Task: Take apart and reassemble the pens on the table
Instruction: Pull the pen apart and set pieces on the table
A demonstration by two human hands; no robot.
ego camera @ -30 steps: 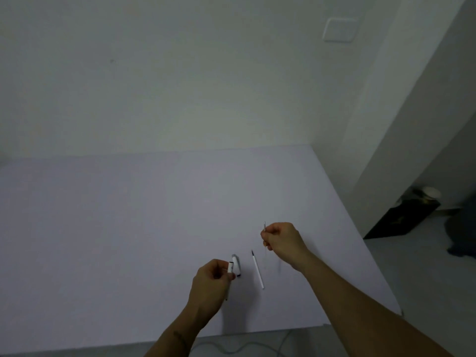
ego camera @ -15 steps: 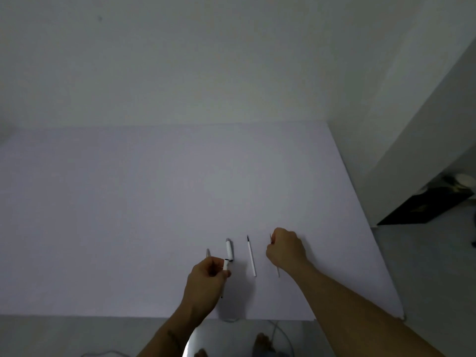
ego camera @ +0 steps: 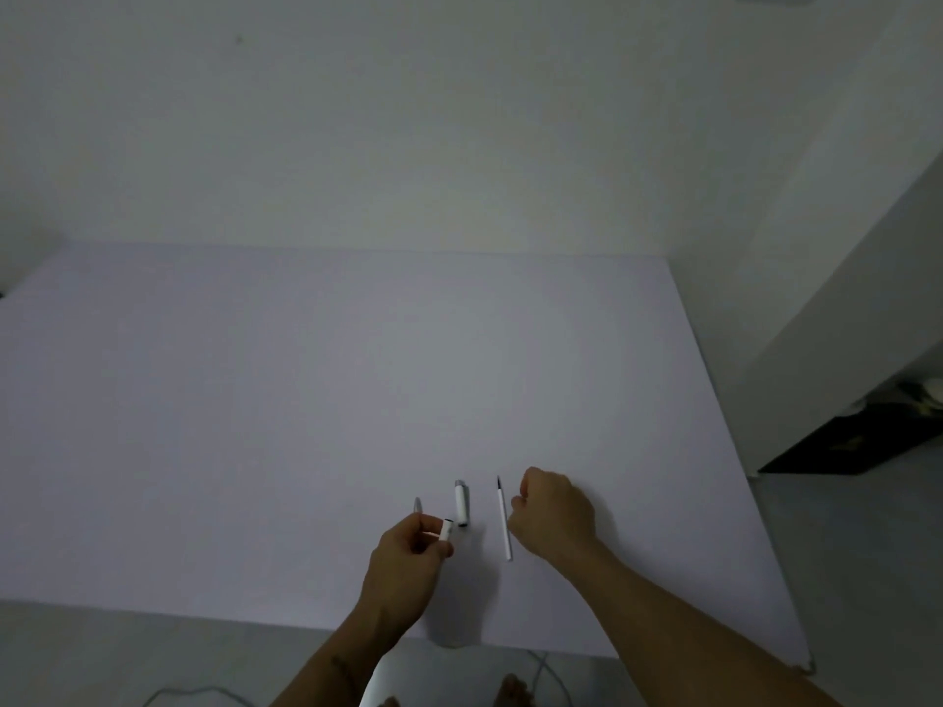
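Observation:
On the pale table [ego camera: 306,426], my left hand [ego camera: 408,563] is shut on a short white pen barrel [ego camera: 446,529] that sticks out between thumb and fingers. A small grey tip piece [ego camera: 418,504] shows just beyond those fingers; I cannot tell whether it is held or lies on the table. Right of it lies a white pen cap [ego camera: 462,505] with a grey end. A thin white refill [ego camera: 504,523] with a dark tip lies beside the cap. My right hand [ego camera: 553,512] rests as a fist on the table just right of the refill, and nothing shows in it.
The table's near edge runs just below my wrists and its right edge slants down the right side. A wall stands behind the table. A dark box [ego camera: 837,446] sits on the floor at the right. A cable [ego camera: 546,665] and my feet are below the table edge.
My right hand has dropped from above the table to rest on it beside the refill; the thin piece it pinched is out of sight. My left hand stays shut on the barrel.

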